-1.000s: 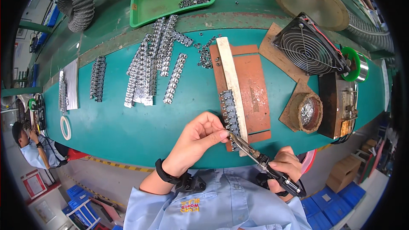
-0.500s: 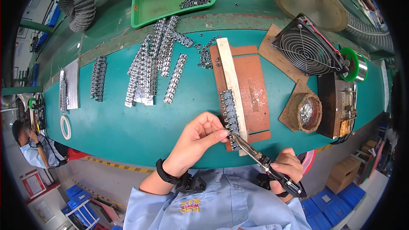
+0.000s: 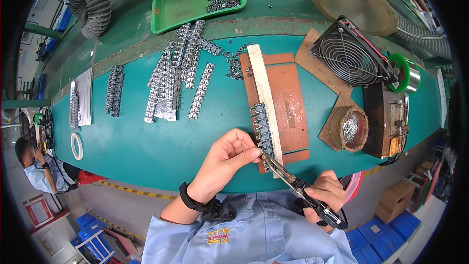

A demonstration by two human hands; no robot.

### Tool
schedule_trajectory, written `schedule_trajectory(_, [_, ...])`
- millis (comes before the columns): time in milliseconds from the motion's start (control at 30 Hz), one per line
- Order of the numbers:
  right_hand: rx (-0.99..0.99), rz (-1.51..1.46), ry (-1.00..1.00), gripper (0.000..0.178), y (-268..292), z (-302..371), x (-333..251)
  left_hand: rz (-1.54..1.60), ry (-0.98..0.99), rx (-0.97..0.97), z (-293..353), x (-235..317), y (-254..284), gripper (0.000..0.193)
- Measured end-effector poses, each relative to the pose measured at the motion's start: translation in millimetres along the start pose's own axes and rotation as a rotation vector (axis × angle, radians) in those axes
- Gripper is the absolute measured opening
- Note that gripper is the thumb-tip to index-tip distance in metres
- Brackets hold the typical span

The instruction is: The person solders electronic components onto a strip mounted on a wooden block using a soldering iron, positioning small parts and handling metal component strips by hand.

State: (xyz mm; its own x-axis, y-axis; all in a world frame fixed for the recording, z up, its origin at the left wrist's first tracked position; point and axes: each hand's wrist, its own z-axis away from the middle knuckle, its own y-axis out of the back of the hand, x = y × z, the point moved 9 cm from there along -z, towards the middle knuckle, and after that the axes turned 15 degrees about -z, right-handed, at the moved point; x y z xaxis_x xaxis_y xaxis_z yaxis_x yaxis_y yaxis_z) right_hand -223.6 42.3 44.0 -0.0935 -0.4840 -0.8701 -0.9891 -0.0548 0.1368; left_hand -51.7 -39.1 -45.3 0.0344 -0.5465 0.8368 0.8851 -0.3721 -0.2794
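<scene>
My right hand (image 3: 326, 196) is wrapped round the black handle of a soldering iron (image 3: 291, 182), whose metal barrel slants up to the left. Its tip rests at a strip of small dark electronic parts (image 3: 262, 126), near the strip's lower end. My left hand (image 3: 232, 155) comes in from the left with thumb and forefinger pinched together at the strip's edge, close to the iron's tip. What the pinch holds is too small to make out. The strip lies along a pale wooden bar (image 3: 266, 98) on a reddish-brown board (image 3: 291, 112).
Further strips (image 3: 168, 80) lie to the left, below a green tray (image 3: 163, 12) of small metal parts. On the right are a black fan (image 3: 351, 51), a crusted pot (image 3: 352, 129), a solder spool (image 3: 413, 78) and a dark box (image 3: 375, 122). A funnel-shaped duct (image 3: 351, 0) stands behind.
The iron's tip has shifted slightly left along the strip, toward my left fingertips. My right hand has moved a little left with it; my left hand stays in place.
</scene>
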Motion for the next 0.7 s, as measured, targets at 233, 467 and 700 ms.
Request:
schedule_trajectory(233, [0.289,-0.031,0.058,0.044,23,24,19,-0.012,-0.009,0.004,0,0,-1,0.012])
schedule_trajectory(467, [0.481,-0.111,-0.17,0.05,30,26,45,-0.009,-0.01,0.009,1,2,-1,0.009])
schedule_trajectory(700, [0.505,-0.14,-0.132,0.039,33,26,40,-0.268,-0.036,0.073,7,17,21,0.011])
